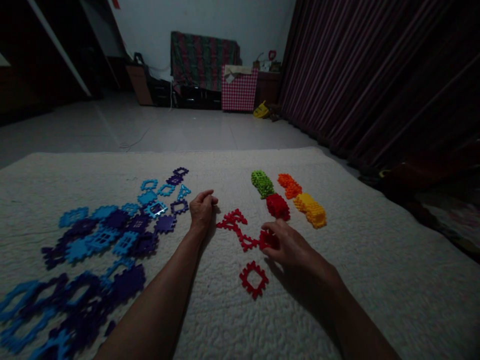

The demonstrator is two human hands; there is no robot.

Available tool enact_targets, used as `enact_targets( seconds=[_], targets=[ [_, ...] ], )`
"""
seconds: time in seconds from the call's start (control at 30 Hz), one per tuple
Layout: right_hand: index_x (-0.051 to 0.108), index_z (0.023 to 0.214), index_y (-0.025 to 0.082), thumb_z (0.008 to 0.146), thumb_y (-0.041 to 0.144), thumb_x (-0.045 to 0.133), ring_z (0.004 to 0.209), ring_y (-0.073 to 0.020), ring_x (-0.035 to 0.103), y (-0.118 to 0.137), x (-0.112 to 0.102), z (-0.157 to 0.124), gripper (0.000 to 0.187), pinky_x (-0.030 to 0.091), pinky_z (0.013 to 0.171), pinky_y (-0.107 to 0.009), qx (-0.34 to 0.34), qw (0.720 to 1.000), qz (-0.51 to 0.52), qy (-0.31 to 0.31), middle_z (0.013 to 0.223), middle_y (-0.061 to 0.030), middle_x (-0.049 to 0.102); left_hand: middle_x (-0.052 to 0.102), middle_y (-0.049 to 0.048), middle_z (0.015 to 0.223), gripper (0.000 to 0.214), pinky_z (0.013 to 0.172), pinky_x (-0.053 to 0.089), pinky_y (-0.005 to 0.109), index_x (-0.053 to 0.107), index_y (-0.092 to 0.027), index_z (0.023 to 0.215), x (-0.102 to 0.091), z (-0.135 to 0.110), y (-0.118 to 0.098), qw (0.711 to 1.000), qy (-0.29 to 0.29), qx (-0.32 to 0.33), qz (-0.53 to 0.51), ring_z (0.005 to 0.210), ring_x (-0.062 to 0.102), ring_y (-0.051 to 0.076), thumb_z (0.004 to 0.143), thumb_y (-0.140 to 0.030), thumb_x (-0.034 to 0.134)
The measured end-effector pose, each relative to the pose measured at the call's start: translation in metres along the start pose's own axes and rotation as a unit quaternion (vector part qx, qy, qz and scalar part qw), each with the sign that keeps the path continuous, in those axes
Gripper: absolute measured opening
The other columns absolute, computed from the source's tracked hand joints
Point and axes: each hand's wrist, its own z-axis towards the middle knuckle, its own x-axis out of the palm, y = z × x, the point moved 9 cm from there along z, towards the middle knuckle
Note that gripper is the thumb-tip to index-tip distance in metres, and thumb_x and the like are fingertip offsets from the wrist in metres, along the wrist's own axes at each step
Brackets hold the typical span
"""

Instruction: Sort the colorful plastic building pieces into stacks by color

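Observation:
My right hand [288, 245] has its thumb and fingers around the edges of a red square interlocking tile [267, 240], low over the quilted cover. Left of that tile lie red triangular frame tiles [248, 243] and several more red pieces [233, 219]. A red open square frame [254, 279] lies nearer to me. My left hand [202, 210] rests on the cover beside the red pieces, its fingers curled in and nothing visible in them. Just beyond my right hand is a stack of red tiles [278, 206].
Blue tiles [103, 237] and purple tiles [129, 282] spread loosely across the left side. Green [262, 183], orange [289, 185] and yellow [310, 210] tile stacks stand at the right. The quilted cover [210, 310] ends at a tiled floor [210, 132].

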Motion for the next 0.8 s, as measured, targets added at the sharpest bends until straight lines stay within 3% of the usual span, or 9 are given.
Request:
enact_targets(
  seconds=[0.17,0.3,0.43,0.5,0.57,0.7,0.8],
  targets=[
    [0.062,0.116,0.022,0.069,0.013,0.060,0.108,-0.0236,0.059,0.005,-0.008,-0.004,0.048,0.047,0.093,-0.035,-0.019,1.000,0.006,0.014,0.119,-0.0092,0.062,0.063,-0.0001,0.062,0.040,0.046,0.044,0.023,0.071,-0.012,0.093,0.001,0.000,0.000,1.000,0.001,0.000,0.004,0.049,0.053,0.010,0.058,-0.031,0.063],
    [0.062,0.115,0.024,0.074,0.012,0.055,0.102,-0.0215,0.060,0.017,-0.008,-0.011,0.043,0.048,0.089,-0.033,-0.001,1.000,0.021,0.020,0.114,-0.0080,0.065,0.064,0.0009,0.061,0.038,0.049,0.044,0.022,0.071,-0.012,0.091,-0.001,0.000,-0.003,1.000,-0.004,0.009,0.015,0.052,0.055,0.010,0.058,-0.030,0.063],
    [0.059,0.126,0.024,0.077,0.018,0.057,0.108,-0.0238,0.059,0.008,-0.007,-0.008,0.049,0.047,0.094,-0.037,0.012,0.999,0.047,0.007,0.118,-0.0098,0.063,0.066,0.0015,0.062,0.037,0.051,0.043,0.021,0.072,-0.012,0.091,-0.002,0.000,-0.003,1.000,-0.003,0.014,0.019,0.056,0.057,0.011,0.059,-0.029,0.063],
    [0.055,0.133,0.021,0.076,0.024,0.061,0.112,-0.0259,0.057,-0.004,-0.014,-0.001,0.057,0.048,0.095,-0.039,0.007,0.997,0.062,-0.042,0.122,-0.0119,0.060,0.066,0.0015,0.063,0.038,0.051,0.044,0.021,0.072,-0.012,0.092,-0.002,0.000,-0.003,1.000,-0.002,0.010,0.019,0.055,0.056,0.011,0.059,-0.029,0.063],
    [0.053,0.134,0.019,0.075,0.029,0.064,0.110,-0.0274,0.057,-0.021,-0.027,0.006,0.061,0.050,0.092,-0.042,0.021,0.988,0.072,-0.134,0.120,-0.0137,0.059,0.065,0.0014,0.063,0.038,0.050,0.044,0.022,0.072,-0.012,0.092,-0.001,0.000,-0.002,1.000,-0.002,0.006,0.019,0.053,0.055,0.010,0.059,-0.029,0.063],
    [0.054,0.130,0.017,0.075,0.039,0.065,0.106,-0.0289,0.057,-0.061,-0.045,0.000,0.060,0.053,0.088,-0.047,0.105,0.935,0.070,-0.332,0.120,-0.0151,0.055,0.064,0.0010,0.063,0.040,0.048,0.044,0.022,0.072,-0.012,0.093,0.000,-0.001,-0.002,1.000,-0.004,0.000,0.012,0.051,0.054,0.010,0.058,-0.030,0.063],
    [0.054,0.130,0.016,0.076,0.041,0.065,0.107,-0.0291,0.057,-0.077,-0.035,-0.004,0.061,0.054,0.087,-0.047,0.150,0.922,0.062,-0.352,0.122,-0.0151,0.053,0.064,0.0013,0.062,0.041,0.048,0.045,0.022,0.071,-0.011,0.092,0.000,-0.001,-0.002,1.000,-0.005,-0.002,0.013,0.052,0.055,0.011,0.057,-0.030,0.063]
  ],
)
